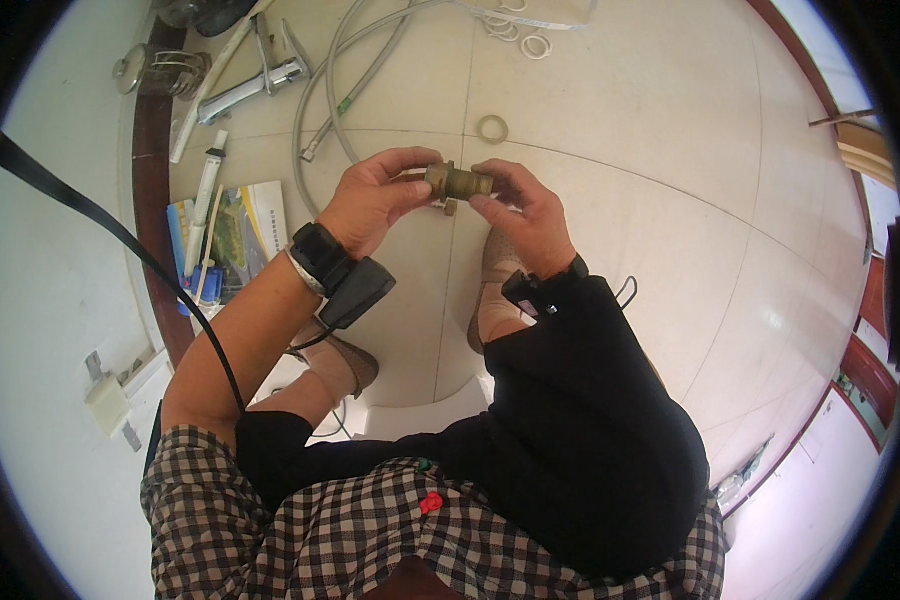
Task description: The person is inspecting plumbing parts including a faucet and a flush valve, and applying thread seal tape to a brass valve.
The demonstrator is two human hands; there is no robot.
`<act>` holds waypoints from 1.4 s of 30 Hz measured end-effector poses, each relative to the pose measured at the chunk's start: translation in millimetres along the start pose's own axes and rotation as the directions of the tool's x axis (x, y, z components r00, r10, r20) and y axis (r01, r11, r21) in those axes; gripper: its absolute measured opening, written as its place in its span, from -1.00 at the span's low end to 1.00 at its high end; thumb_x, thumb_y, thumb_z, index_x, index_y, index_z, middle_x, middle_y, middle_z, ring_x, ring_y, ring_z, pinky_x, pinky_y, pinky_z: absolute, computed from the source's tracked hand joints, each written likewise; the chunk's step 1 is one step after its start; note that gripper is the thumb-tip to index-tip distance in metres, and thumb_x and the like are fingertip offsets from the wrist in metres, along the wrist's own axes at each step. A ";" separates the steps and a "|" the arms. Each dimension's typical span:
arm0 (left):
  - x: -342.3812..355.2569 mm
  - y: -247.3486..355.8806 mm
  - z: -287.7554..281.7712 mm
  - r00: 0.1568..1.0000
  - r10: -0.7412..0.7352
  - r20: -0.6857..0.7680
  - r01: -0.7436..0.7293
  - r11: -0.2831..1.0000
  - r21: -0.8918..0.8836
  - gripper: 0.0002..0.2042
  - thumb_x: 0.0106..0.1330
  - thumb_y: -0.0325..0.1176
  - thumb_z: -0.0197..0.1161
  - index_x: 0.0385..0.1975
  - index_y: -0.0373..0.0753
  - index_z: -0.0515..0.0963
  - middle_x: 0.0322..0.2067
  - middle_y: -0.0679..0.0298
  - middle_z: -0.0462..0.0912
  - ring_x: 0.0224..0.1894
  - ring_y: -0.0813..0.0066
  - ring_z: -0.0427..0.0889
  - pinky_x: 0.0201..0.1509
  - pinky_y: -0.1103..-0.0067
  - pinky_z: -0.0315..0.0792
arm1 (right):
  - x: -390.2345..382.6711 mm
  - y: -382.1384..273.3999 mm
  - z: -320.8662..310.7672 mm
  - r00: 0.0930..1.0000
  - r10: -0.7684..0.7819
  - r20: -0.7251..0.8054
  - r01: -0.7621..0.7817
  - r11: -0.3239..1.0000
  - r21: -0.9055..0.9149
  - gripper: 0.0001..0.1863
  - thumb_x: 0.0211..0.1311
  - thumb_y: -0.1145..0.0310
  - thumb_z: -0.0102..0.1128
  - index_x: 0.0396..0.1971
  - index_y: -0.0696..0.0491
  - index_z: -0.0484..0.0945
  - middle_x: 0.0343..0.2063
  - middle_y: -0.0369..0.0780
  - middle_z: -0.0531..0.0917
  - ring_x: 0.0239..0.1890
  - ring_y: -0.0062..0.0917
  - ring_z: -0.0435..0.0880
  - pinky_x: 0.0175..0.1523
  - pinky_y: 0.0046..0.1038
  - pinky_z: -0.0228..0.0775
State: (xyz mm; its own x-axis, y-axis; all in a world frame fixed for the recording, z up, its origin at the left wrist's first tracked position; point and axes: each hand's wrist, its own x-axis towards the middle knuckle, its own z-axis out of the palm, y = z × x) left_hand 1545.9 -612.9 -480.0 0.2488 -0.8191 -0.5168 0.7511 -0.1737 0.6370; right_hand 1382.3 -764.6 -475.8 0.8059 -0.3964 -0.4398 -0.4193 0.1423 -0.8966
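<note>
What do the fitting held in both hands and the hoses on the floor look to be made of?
The fitting, gripped between left hand and right hand, looks like brass: dull yellow-brown metal with a threaded, tarnished surface. The hoses seem braided steel or grey plastic; the silvery-grey sheen leaves it open. The faucet looks chromed, bright and mirror-like.

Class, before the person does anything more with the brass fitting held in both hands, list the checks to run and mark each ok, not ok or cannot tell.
1. Brass fitting gripped at both ends: ok.
2. Left hand fingers on its left end: ok.
3. Right hand fingers on its right end: ok.
4. Threads clean and undamaged: cannot tell.
5. Loose ring on the floor tiles within view: ok.
6. Braided hoses apart from the hands: ok.
</note>
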 end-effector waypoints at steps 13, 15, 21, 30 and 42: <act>3.3 -3.9 1.3 1.000 -0.014 -0.014 0.014 1.000 0.001 -0.66 0.20 -0.59 0.16 0.01 -0.32 0.44 -0.08 0.21 0.55 -0.03 0.43 0.53 0.17 0.49 0.40 | -3.5 -3.1 0.2 0.999 -0.029 -0.041 0.028 0.999 -0.020 -0.55 -0.07 0.54 0.35 -0.10 0.13 0.46 -0.06 -0.20 0.51 -0.09 -0.49 0.54 -0.03 -0.50 0.40; 2.9 -4.1 1.9 0.999 -0.026 -0.033 0.027 1.000 0.007 -0.66 0.21 -0.58 0.15 0.01 -0.32 0.44 -0.07 0.21 0.54 -0.03 0.43 0.54 0.17 0.49 0.40 | -3.4 -3.3 1.2 0.995 -0.078 -0.068 0.071 0.993 -0.097 -0.55 -0.07 0.53 0.36 -0.10 0.14 0.46 -0.07 -0.19 0.51 -0.10 -0.50 0.54 -0.03 -0.50 0.40; 5.2 -7.4 0.2 1.000 -0.019 -0.007 0.019 0.999 -0.047 -0.66 0.25 -0.54 0.14 0.04 -0.32 0.42 -0.04 0.19 0.52 0.01 0.41 0.52 0.17 0.47 0.40 | -1.3 1.5 8.1 0.921 -0.300 -0.247 0.324 0.944 0.063 -0.56 -0.06 0.57 0.34 -0.10 0.17 0.46 -0.15 -0.21 0.56 -0.07 -0.51 0.55 0.06 -0.47 0.41; 5.8 -15.0 -4.5 0.998 -0.054 -0.039 0.049 0.992 -0.118 -0.66 0.30 -0.51 0.08 0.08 -0.34 0.38 -0.03 0.18 0.52 0.02 0.38 0.52 0.17 0.47 0.40 | 15.9 9.1 3.4 0.997 -0.053 0.061 0.034 0.960 0.278 -0.56 0.04 0.56 0.28 -0.01 0.18 0.45 -0.17 -0.20 0.60 -0.15 -0.58 0.56 -0.02 -0.54 0.44; 39.9 3.4 -38.7 0.973 0.178 -0.146 -0.100 0.900 0.425 -0.61 0.16 -0.53 0.23 0.03 -0.32 0.42 -0.11 0.21 0.56 -0.06 0.49 0.53 0.04 0.58 0.42 | 36.9 49.4 -72.6 0.948 -0.093 -0.305 0.069 0.994 -0.088 -0.59 0.13 0.56 0.17 0.02 0.23 0.40 -0.03 -0.13 0.55 0.03 -0.46 0.53 0.13 -0.48 0.39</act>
State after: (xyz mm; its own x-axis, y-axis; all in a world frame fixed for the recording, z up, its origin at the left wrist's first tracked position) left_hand 1582.1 -625.0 -520.5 0.4651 -0.7480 -0.4735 0.3907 -0.3066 0.8680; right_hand 1361.0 -838.1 -532.5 0.6751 -0.6656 -0.3181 -0.3983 0.0341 -0.9166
